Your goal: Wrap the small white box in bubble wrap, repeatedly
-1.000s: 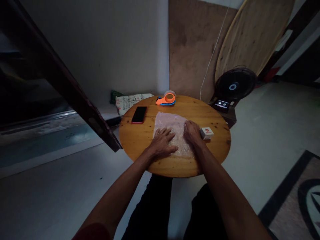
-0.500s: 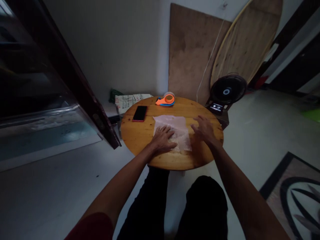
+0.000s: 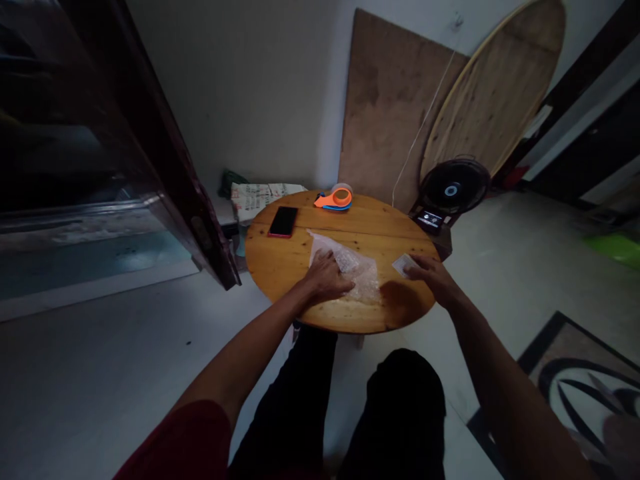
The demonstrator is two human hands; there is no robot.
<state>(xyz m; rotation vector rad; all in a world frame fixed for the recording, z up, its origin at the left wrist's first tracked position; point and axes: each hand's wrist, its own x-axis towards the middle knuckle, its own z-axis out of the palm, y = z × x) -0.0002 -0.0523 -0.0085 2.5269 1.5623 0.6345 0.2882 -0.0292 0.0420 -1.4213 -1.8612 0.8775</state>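
Wrap [image 3: 366,268]: creased, lying on the round table [image 3: 273,267] before us.
Left hand [image 3: 327,276]: on the wrap, fingers curled; we cannot tell whether they pinch it.
Right hand [image 3: 431,273]: our fingers and thumb clamped on the small box [image 3: 401,265], right of the wrap.
Phone [image 3: 283,221]: beyond our left hand, screen dark.
Tape dispenser [image 3: 327,200]: near the table's far edge.

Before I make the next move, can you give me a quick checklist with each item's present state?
1. Small white rectangular box in the right hand: ok.
2. Left hand on the translucent bubble-wrap sheet: ok.
3. Sheet lying flat: not ok, rumpled.
4. Orange-and-blue plastic tape dispenser on the round wooden table: ok.
5. Red-edged black phone clear of the sheet: ok.
6. Box contents: cannot tell.
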